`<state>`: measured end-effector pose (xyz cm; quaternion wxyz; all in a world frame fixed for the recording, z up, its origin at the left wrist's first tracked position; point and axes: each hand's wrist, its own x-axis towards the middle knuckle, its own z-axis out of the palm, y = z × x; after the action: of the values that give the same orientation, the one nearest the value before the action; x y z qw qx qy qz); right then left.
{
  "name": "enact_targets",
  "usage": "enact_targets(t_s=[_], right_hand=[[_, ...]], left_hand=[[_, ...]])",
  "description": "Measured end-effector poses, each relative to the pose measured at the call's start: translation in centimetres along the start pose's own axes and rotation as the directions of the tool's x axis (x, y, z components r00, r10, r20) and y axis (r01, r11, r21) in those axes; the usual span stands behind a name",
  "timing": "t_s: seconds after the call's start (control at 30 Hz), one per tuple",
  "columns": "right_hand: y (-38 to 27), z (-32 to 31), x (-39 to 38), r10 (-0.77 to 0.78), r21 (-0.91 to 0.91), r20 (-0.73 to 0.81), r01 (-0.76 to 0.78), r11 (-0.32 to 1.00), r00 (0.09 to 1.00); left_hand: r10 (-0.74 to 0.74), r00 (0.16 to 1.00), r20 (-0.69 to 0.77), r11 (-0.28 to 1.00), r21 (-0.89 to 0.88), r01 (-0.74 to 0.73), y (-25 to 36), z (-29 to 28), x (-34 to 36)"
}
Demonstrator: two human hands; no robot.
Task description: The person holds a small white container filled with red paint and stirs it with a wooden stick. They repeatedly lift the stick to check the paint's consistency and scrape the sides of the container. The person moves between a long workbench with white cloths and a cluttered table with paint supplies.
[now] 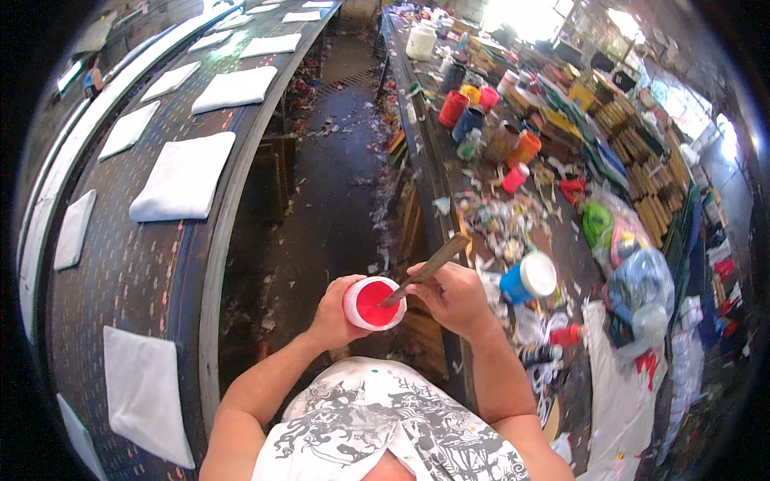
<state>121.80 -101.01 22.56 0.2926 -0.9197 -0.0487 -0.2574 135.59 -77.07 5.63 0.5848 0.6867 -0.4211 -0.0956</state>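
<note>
Hands met over red paint: left hand (335, 311) cupped the light, spill-prone tub (374, 303) by its wall, right hand (454, 293) gripped a stiff wooden stick (427, 268) mid-shaft.

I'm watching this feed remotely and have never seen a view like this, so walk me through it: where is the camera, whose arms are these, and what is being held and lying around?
There is no machine here. The single picture comes from a wide fisheye camera worn on a person's head, looking down, so straight edges bend near the rim. The two bare arms rising from the lower edge are that person's own.

The left hand grips a small white cup of red paint. The right hand holds a wooden stick with its lower end dipped in the paint.

On the person's left runs a long dark table with white cloth pieces laid out in rows. On the right is a cluttered workbench with a blue jar with a white lid, more paint pots, paper scraps and plastic bags.
</note>
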Motion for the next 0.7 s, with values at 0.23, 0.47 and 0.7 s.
enact_targets(t_s=[0.23, 0.47, 0.7], right_hand=[[9.2, 2.8, 9.0, 0.194, -0.026, -0.184, -0.202, 0.979, 0.964], [22.0, 6.4, 18.1, 0.313, 0.102, -0.23, -0.297, 0.95, 0.922], [35.5, 10.7, 38.9, 0.126, 0.172, -0.098, -0.108, 0.979, 0.987]], left_hand=[[-0.127, 0.991, -0.037, 0.99, -0.069, 0.124, -7.0, -4.6, 14.5], [-0.268, 0.961, -0.067, 0.947, -0.199, 0.251, -15.5, -7.5, 28.2], [-0.336, 0.919, -0.206, 0.939, -0.147, 0.311, -24.5, -12.1, 44.3]])
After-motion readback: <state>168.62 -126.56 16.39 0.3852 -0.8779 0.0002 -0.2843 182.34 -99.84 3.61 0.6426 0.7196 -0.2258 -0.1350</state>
